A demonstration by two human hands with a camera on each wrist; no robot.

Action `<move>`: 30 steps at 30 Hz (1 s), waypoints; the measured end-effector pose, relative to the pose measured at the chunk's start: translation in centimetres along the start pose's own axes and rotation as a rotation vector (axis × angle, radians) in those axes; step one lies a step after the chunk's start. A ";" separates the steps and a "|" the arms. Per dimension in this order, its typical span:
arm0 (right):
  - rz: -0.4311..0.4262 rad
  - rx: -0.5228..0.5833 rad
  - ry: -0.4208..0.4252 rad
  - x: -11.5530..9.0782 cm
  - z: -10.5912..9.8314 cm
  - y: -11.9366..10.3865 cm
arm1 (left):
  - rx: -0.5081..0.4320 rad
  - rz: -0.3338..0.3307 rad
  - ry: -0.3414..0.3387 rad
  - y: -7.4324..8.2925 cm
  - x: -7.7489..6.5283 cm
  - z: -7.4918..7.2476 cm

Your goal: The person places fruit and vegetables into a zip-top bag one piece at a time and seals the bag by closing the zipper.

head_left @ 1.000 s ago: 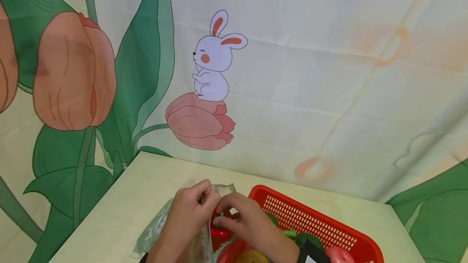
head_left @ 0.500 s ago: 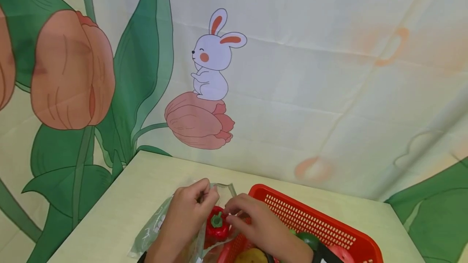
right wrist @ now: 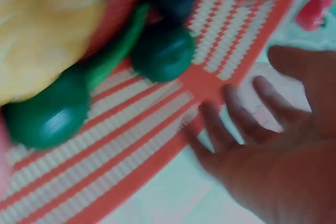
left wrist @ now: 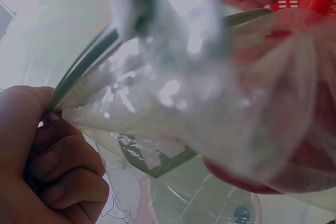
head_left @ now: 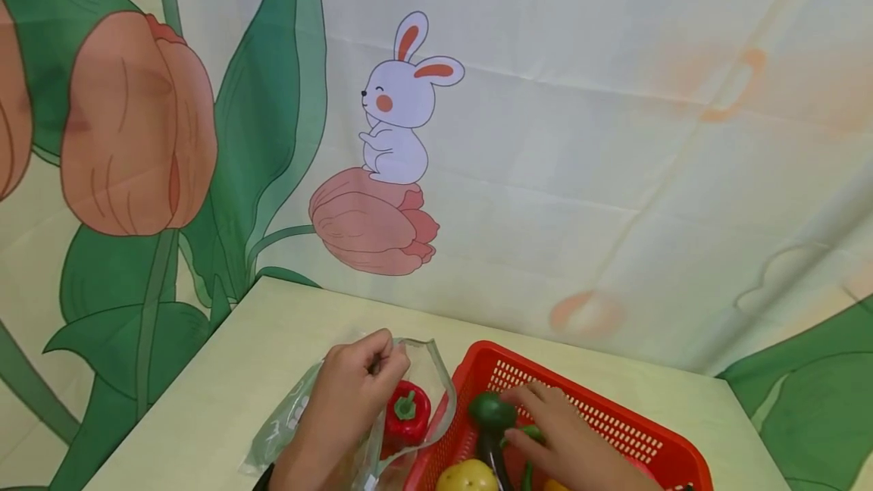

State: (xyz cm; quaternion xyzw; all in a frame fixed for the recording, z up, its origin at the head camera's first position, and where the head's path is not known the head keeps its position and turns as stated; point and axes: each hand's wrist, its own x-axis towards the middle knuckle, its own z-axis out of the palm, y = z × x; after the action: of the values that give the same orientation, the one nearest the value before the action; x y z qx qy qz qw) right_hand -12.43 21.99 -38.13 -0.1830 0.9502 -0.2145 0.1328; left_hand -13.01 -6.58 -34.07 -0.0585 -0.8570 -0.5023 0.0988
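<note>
My left hand (head_left: 358,385) pinches the rim of a clear zip bag (head_left: 436,370), with thumb and curled fingers at its edge in the left wrist view. Inside the bag mouth sits a red bell pepper (head_left: 407,411) with a green stem. My right hand (head_left: 555,430) is over the red plastic basket (head_left: 486,351), fingers spread and holding nothing. Near its fingertips lies a round dark green vegetable (head_left: 491,410), which also shows in the right wrist view. A dark eggplant-like vegetable (head_left: 492,453) and a green chili pepper (head_left: 525,433) lie under it.
In the basket's near part rests a yellow potato-like piece (head_left: 469,476). Another green round vegetable (right wrist: 50,111) and a large yellow piece (right wrist: 47,24) show in the right wrist view. A printed curtain (head_left: 546,173) hangs behind the table (head_left: 307,317).
My right hand has left the bag and the red bell pepper, moving right over the basket with its fingers opening. The left hand stays at the bag's rim.
</note>
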 end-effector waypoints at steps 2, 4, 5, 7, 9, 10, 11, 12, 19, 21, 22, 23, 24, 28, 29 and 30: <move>0.081 -0.072 -0.052 -0.6 0.4 1.3 | 0.007 -0.008 -0.007 0.1 0.0 0.0; 0.171 -0.119 -0.103 -1.0 0.9 2.4 | 0.016 -0.009 -0.009 0.1 0.0 -0.1; 0.215 -0.133 -0.124 -1.2 1.2 2.8 | 0.019 -0.006 -0.007 0.1 0.0 -0.1; 0.294 -0.145 -0.152 -1.5 1.8 3.5 | 0.025 -0.004 -0.002 0.1 0.0 -0.2; 0.320 -0.157 -0.164 -1.7 2.3 4.1 | 0.027 -0.005 0.004 0.0 -0.1 -0.2; 0.327 -0.165 -0.163 -1.8 2.4 4.3 | 0.026 -0.008 0.005 0.0 -0.1 -0.3; 0.328 -0.161 -0.165 -1.8 2.6 4.4 | 0.026 -0.009 0.007 0.0 -0.1 -0.3; 0.333 -0.152 -0.167 -1.7 2.6 4.5 | 0.026 -0.011 0.006 -0.1 -0.1 -0.3; 0.335 -0.132 -0.197 -1.2 1.5 4.6 | 0.028 0.003 0.014 -0.1 0.0 -0.1; 0.352 -0.134 -0.216 -1.2 1.1 4.5 | 0.024 0.020 0.019 -0.1 0.0 -0.1; 0.371 -0.125 -0.227 -1.2 0.9 4.5 | 0.024 0.028 0.024 -0.1 -0.1 0.0; 0.389 -0.116 -0.236 -1.1 0.8 4.5 | 0.022 0.036 0.027 -0.1 -0.1 0.0; 0.406 -0.105 -0.243 -1.1 0.6 4.4 | 0.021 0.041 0.030 -0.1 -0.1 0.0; 0.377 -0.070 -0.217 -1.2 0.3 4.4 | 0.021 0.036 0.030 -0.2 -0.2 0.1; 0.367 -0.061 -0.203 -1.4 0.4 4.3 | 0.021 0.033 0.028 -0.2 -0.2 0.1; 0.355 -0.049 -0.189 -1.6 0.5 4.2 | 0.022 0.028 0.026 -0.2 -0.2 0.1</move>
State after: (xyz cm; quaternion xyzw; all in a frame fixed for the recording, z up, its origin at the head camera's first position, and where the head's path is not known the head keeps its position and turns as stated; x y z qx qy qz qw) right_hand -12.05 25.98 -40.16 -0.0353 0.9557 -0.1466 0.2529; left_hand -12.90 -6.60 -34.26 -0.0628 -0.8604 -0.4920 0.1173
